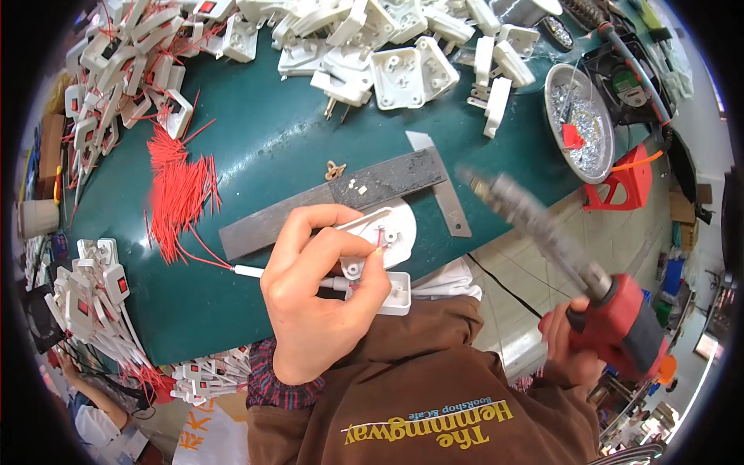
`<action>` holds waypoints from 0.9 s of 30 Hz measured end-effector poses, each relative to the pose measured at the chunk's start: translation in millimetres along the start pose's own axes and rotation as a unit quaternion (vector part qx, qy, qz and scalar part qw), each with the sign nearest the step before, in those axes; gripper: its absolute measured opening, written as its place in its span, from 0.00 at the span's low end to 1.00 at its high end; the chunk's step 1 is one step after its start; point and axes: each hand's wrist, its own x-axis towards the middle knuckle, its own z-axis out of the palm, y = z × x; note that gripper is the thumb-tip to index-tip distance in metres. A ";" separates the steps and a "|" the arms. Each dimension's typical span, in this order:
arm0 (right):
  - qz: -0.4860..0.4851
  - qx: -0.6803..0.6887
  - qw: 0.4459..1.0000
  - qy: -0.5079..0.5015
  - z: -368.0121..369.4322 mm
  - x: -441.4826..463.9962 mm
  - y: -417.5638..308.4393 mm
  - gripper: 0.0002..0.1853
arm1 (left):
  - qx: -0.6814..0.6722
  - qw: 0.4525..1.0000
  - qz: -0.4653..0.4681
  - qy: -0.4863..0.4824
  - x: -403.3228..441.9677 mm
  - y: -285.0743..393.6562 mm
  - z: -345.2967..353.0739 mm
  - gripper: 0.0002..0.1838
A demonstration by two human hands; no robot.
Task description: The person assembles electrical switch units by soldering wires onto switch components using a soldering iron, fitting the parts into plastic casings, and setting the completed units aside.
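Red wire (380,235) is in, left hand (322,298) pinching it, white casing (401,225) still uncovered! Right hand (570,346), four o'clock, grips the power driver (626,325).

A green table (260,128) with a glossy top catches pale glare. Near it, 1 red plastic stool (637,186) stands on a floor (527,310) of light, shiny tiles. Brown boxes (682,208) sit farther right, and a small bright rectangle (706,346) there may be a window, though blurred
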 end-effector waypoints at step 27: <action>-0.253 -0.371 0.870 0.204 71.6 112.0 49.1 0.10 | 0.191 0.958 0.209 -0.051 -14.7 -16.7 -25.1 0.26</action>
